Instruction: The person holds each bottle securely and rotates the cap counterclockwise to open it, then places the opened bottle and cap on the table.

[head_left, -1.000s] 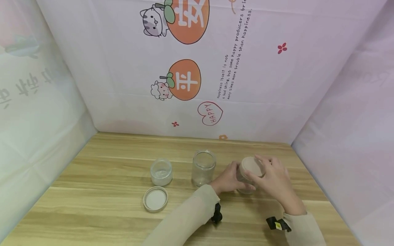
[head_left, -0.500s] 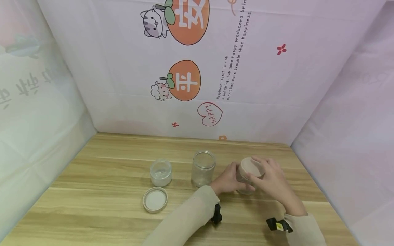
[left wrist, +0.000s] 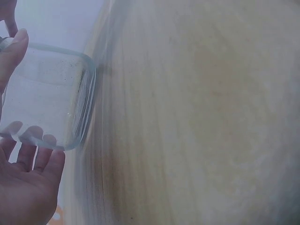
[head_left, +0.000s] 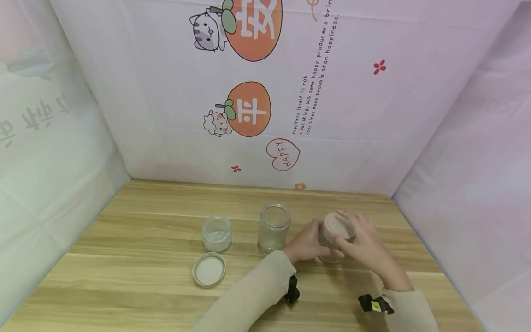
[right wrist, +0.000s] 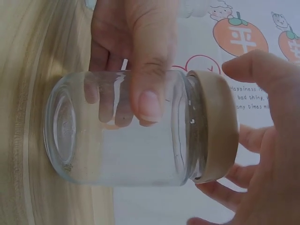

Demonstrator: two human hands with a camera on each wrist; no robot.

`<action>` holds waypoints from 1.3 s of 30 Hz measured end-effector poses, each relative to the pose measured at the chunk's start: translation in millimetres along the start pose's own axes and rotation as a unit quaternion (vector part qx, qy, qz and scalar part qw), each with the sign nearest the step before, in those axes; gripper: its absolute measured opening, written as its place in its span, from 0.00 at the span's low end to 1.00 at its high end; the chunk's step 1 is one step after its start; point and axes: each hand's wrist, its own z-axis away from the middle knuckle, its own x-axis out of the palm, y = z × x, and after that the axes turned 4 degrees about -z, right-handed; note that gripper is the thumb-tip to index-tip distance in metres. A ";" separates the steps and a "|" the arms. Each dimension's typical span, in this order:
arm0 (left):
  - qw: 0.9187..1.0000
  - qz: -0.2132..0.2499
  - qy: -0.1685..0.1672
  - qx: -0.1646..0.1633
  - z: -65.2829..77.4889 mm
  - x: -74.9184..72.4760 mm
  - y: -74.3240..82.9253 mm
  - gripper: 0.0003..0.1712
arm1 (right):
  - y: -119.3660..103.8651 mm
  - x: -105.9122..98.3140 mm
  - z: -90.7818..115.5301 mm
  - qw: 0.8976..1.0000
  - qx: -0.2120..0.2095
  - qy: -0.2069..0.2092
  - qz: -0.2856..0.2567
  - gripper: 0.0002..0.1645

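A clear glass jar (right wrist: 145,164) stands upright on the wooden table at the right, with a tan lid (head_left: 338,225) on its mouth. My left hand (head_left: 309,242) grips the jar's body, thumb on the near side and fingers behind, seen through the glass in the right wrist view. Around the rim of the lid curl the fingers and thumb of my right hand (head_left: 367,244). Through the left wrist camera the lower part of the jar (left wrist: 47,93) shows between my left thumb and fingers; the lid is mostly out of that view.
Left of my hands stands a tall glass jar (head_left: 274,233) without a lid. Farther left is a short open jar (head_left: 217,234), and a loose lid (head_left: 209,270) lies inner side up in front of it. Printed white cloth (head_left: 340,152) walls the table's back and sides.
My right hand has shifted slightly leftward around the lid, its fingers turning a little. The left hand and the jar stay put.
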 end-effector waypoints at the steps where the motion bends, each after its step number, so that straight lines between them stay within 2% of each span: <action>1: 1.000 -0.001 -0.001 0.008 -0.1 -0.4 1.7 0.43 | 0.0 0.9 -0.7 1.000 0.002 0.005 0.009 0.39; 4: 1.000 -0.001 -0.004 0.026 -0.5 -1.0 5.1 0.41 | 0.6 3.4 -2.4 0.999 0.017 0.020 0.041 0.43; 11: 1.000 -0.001 -0.004 0.011 0.7 -1.5 3.1 0.43 | 1.6 6.3 -4.5 0.994 0.050 0.026 0.090 0.49; 16: 0.999 0.021 -0.015 0.049 -4.7 -0.6 -2.3 0.38 | 1.6 6.5 -5.1 0.993 0.056 0.023 0.103 0.51; 19: 0.998 0.024 -0.018 0.058 -8.6 1.2 -8.1 0.37 | 1.6 6.8 -5.2 0.993 0.052 0.018 0.104 0.52; 22: 0.998 0.026 -0.019 0.055 -8.2 1.0 -8.1 0.38 | 1.2 7.0 -5.3 0.994 0.049 0.015 0.101 0.51; 26: 0.998 0.029 -0.016 0.046 -1.8 -2.7 2.7 0.38 | 0.0 5.9 -6.1 0.994 0.048 0.008 0.100 0.51; 29: 0.999 0.015 -0.007 0.032 1.5 -3.8 7.7 0.39 | -1.1 4.3 -6.8 0.994 0.050 0.000 0.100 0.51; 34: 0.999 0.022 -0.013 0.041 -4.7 -0.2 -3.4 0.38 | -0.6 2.2 -7.3 0.994 0.053 -0.008 0.091 0.51; 39: 0.999 0.019 -0.011 0.031 -9.5 5.3 -17.5 0.42 | -2.1 -1.8 -9.2 0.995 0.055 -0.011 0.080 0.50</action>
